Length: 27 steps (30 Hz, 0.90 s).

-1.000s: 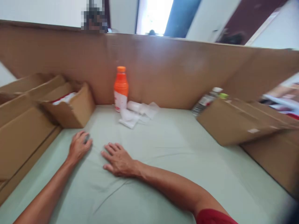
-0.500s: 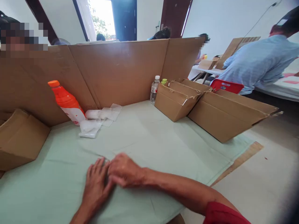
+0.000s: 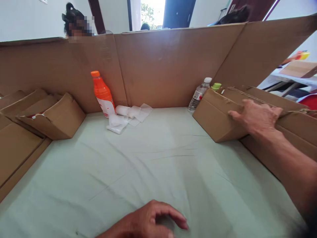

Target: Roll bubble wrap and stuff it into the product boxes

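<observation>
My left hand [image 3: 155, 219] is low over the green cloth at the bottom edge, its fingers curved with a gap between thumb and forefinger. Nothing shows in it. On the right, my right hand [image 3: 259, 115] is over the near rim of a small cardboard box [image 3: 215, 115], with the thumb spread out over the near wall. The other fingertips go behind the rim, where the box's contents are hidden. A longer cardboard box [image 3: 297, 135] adjoins it, partly behind my right forearm.
A tall cardboard screen [image 3: 170, 66] borders the cloth-covered table [image 3: 138, 165]. Before it stand an orange bottle [image 3: 102, 94], crumpled clear plastic wrap [image 3: 128, 115], a clear water bottle [image 3: 199, 94] and a green-capped bottle [image 3: 216, 86]. More cardboard boxes [image 3: 56, 115] sit left. People are beyond the screen.
The hands have come apart from each other on the cloth. My right hand has moved to the small box on the right, and my left hand is lower in view. The camera has turned left.
</observation>
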{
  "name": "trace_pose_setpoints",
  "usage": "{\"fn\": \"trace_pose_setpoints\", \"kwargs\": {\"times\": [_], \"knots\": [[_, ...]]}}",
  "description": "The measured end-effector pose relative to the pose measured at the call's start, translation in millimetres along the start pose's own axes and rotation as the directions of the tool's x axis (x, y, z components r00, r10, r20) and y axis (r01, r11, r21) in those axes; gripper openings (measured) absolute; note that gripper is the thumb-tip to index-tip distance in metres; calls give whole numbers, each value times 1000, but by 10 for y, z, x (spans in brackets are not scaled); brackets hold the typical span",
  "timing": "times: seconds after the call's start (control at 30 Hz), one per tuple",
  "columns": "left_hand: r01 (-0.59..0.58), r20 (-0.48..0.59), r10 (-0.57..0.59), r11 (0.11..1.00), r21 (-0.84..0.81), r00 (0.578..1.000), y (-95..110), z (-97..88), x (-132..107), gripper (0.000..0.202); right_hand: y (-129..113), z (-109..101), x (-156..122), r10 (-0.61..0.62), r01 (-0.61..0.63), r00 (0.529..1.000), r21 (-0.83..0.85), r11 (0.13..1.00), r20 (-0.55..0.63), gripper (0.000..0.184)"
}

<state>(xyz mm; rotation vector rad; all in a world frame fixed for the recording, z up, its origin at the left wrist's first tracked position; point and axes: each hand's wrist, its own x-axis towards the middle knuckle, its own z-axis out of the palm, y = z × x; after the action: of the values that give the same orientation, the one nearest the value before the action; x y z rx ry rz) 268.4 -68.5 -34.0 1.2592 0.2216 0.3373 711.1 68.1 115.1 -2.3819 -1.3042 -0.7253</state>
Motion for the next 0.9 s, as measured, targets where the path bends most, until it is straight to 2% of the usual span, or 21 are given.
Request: {"fn": "trace_pose_setpoints", "kwargs": {"times": [0.07,0.1,0.13,0.2,0.3,0.37,0.43,0.5,0.53,0.57,0.6,0.63,0.67,0.7,0.73,0.8,0.87,0.9], "knots": [[-27,-115,-12,942,-336,993,64,-70,4,53,-9,8,108,1,-2,989,13,1000,145,31],[-58,-160,-15,897,-439,987,83,-98,16,54,-55,-6,120,-31,24,984,38,999,177,30],[-81,-192,-18,864,-497,981,97,-123,28,54,-117,-32,101,-83,71,979,68,995,184,30],[-88,-224,-32,857,-508,974,123,-168,34,56,-257,-113,-23,-194,177,967,111,978,164,35],[-111,-304,-1,930,-351,953,187,-258,-55,57,-433,-304,-391,-339,320,930,143,937,140,40],[-138,-420,55,976,-170,906,242,-350,-183,57,-529,-494,-719,-442,416,889,189,889,122,32],[-167,-554,141,986,5,820,295,-455,-344,60,-630,-746,-1069,-570,525,818,311,792,72,25],[-164,-653,231,973,163,721,336,-549,-518,66,-730,-1032,-1391,-685,595,729,505,625,-10,24],[-144,-679,266,962,233,684,350,-585,-604,70,-773,-1166,-1526,-703,584,709,607,539,-57,22],[-113,-688,292,949,295,664,362,-614,-688,75,-806,-1279,-1639,-678,539,728,695,475,-102,20],[-78,-687,310,934,348,658,370,-638,-765,79,-828,-1361,-1730,-610,468,781,773,428,-135,20],[-44,-680,318,921,388,660,376,-656,-833,82,-839,-1402,-1800,-497,376,855,834,404,-145,21],[-17,-673,320,909,416,666,379,-673,-890,83,-843,-1397,-1856,-352,269,928,877,398,-125,23],[5,-668,319,901,435,672,382,-688,-934,84,-843,-1348,-1903,-206,149,976,905,398,-70,25],[23,-666,319,892,451,675,385,-703,-962,85,-843,-1260,-1949,-94,19,995,917,399,20,27],[63,-660,311,876,478,684,398,-730,-965,85,-859,-1013,-2056,-12,-232,966,894,384,256,30],[93,-630,298,855,511,718,423,-748,-897,84,-897,-759,-2200,-69,-381,902,863,332,426,38],[99,-605,292,843,528,741,439,-753,-842,83,-918,-654,-2283,-106,-415,880,857,307,464,42]]}}
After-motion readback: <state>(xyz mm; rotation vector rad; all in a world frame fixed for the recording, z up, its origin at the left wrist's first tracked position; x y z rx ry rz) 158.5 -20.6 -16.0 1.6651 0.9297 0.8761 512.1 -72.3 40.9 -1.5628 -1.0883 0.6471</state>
